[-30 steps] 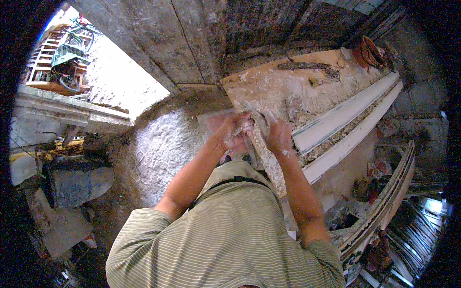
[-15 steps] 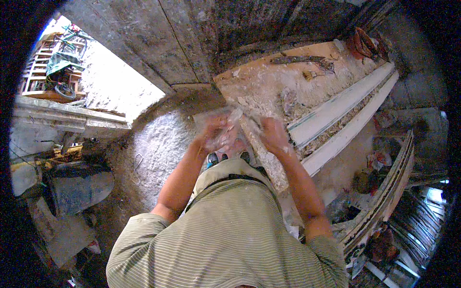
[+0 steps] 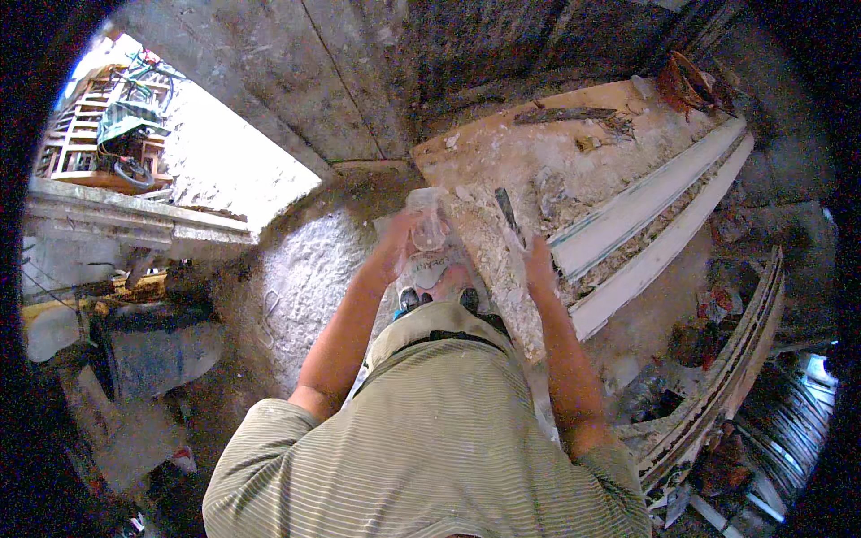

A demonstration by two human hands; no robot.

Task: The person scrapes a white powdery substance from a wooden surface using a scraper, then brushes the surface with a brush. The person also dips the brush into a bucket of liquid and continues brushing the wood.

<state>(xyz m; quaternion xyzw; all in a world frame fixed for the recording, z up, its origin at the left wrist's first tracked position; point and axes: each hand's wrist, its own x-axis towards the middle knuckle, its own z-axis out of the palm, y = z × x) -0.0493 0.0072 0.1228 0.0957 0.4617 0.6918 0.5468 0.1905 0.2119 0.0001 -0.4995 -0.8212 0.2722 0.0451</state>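
In front of my waist, my left hand (image 3: 399, 244) is closed at the left edge of a clear, whitish plastic bag (image 3: 432, 235). Dark print shows on the bag, and my shoes are seen below it. My right hand (image 3: 539, 271) is apart from the bag, over the near edge of the dusty work board. A narrow dark tool, like a flat blade (image 3: 506, 206), sticks up from its fingers; its lower end is hidden, so its exact kind is unclear. Both hands are slightly blurred.
Right of me lies a board (image 3: 502, 152) strewn with pale powder and crumbs, with long white mouldings (image 3: 628, 215) on it. A reddish-brown container (image 3: 683, 85) stands at its far corner. White powder (image 3: 309, 287) covers the floor left. A dark bin-like container (image 3: 157, 354) stands further left.
My hands have moved apart. The right hand has swung right, and the dark tool now shows in it. The bag, crumpled and blurred before, hangs more spread from the left hand.
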